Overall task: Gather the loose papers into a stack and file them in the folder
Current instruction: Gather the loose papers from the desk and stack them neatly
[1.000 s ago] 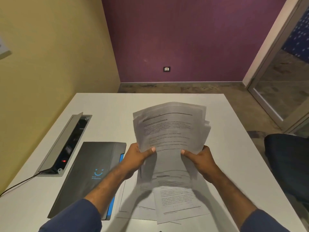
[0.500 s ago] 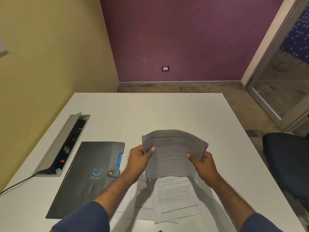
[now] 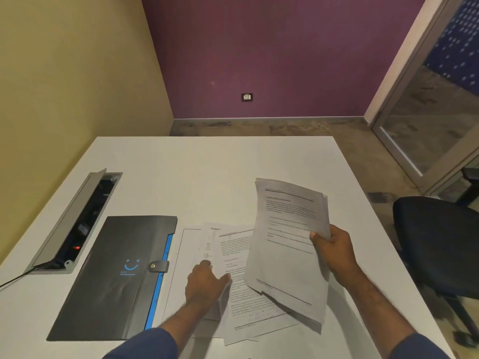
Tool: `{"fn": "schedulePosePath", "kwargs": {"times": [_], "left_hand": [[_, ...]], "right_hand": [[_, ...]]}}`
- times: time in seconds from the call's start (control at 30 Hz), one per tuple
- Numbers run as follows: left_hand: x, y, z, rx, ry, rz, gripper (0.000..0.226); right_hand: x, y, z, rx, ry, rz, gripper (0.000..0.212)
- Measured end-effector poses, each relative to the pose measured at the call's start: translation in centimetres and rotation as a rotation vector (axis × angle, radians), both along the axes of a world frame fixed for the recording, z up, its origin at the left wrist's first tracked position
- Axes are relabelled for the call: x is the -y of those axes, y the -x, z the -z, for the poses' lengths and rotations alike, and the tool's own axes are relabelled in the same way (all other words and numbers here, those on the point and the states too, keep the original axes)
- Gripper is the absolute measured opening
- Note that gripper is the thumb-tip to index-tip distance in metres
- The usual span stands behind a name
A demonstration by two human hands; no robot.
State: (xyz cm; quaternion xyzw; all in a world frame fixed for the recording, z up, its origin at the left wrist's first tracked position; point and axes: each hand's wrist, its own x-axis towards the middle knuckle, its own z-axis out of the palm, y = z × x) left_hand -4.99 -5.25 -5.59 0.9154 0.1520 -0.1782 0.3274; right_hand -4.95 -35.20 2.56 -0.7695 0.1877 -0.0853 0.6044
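Note:
My right hand [image 3: 334, 251] grips a stack of printed papers [image 3: 287, 244] by its right edge and holds it tilted above the table. Under it, several loose papers [image 3: 243, 294] lie fanned out on the white table [image 3: 207, 177]. My left hand [image 3: 206, 281] lies palm down on them, fingers fairly straight, thumb on the left edge of the top sheet; that edge looks slightly raised. A dark grey folder [image 3: 114, 278] with a blue inner edge and a snap strap lies closed to the left of the papers.
A cable box [image 3: 77, 221] set into the table stands with its lid open at the left, a cable running out of it. A dark office chair [image 3: 438, 244] stands off the table's right edge. Yellow wall lies to the left.
My left hand has let go of the stack and dropped onto the loose papers. My right hand has carried the stack to the right and turned it more upright.

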Motion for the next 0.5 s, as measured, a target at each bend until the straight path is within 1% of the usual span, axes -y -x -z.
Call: {"fn": "schedulePosePath", "kwargs": {"times": [0.13,0.2,0.27,0.4,0.43,0.5], "left_hand": [[2.7,0.9,0.6,-0.077,-0.115,0.028,0.075],[4.0,1.1,0.9,-0.082,-0.138,0.004,0.071],[4.8,1.1,1.2,-0.083,-0.087,-0.030,0.057],[4.4,0.3,1.1,-0.025,0.052,-0.076,0.012],[3.9,0.0,0.9,-0.006,0.052,-0.087,0.008],[2.3,-0.5,0.9,0.024,0.025,-0.112,0.012]], "right_hand": [[1.4,0.4,0.8,-0.049,-0.053,0.054,0.020],[2.0,0.6,1.0,-0.065,-0.058,0.056,0.021],[2.4,0.6,1.2,-0.079,-0.060,0.054,0.022],[2.9,0.1,1.2,-0.100,-0.013,0.061,0.022],[3.0,-0.1,1.2,-0.100,-0.008,0.059,0.022],[3.3,-0.6,1.0,-0.097,-0.008,0.058,0.021]]}}
